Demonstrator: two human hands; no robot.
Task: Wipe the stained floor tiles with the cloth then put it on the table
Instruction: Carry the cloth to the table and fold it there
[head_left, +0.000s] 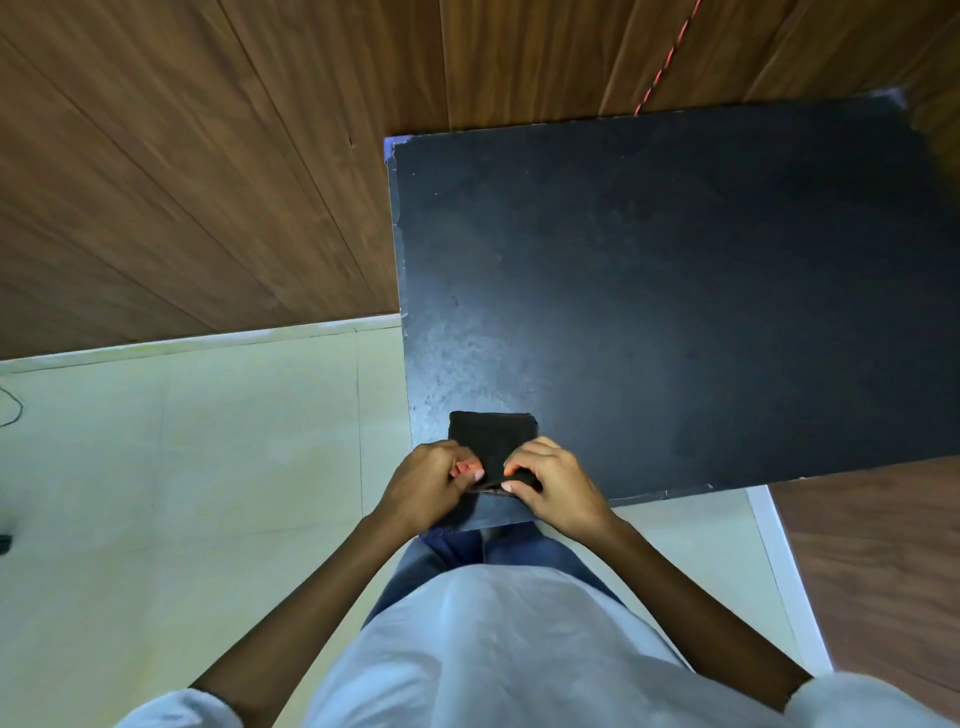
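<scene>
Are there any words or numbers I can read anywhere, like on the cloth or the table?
None. The black cloth, the black table, the wooden wall and the floor tiles carry no writing, and neither does the person's shirt.

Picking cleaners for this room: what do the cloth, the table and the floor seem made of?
Cloth: dark soft fabric, matte, folded under both hands. Table: black board, probably painted wood or laminate, scuffed grey, edges chipped. Floor: pale glossy tiles, thin joint lines visible.
</scene>
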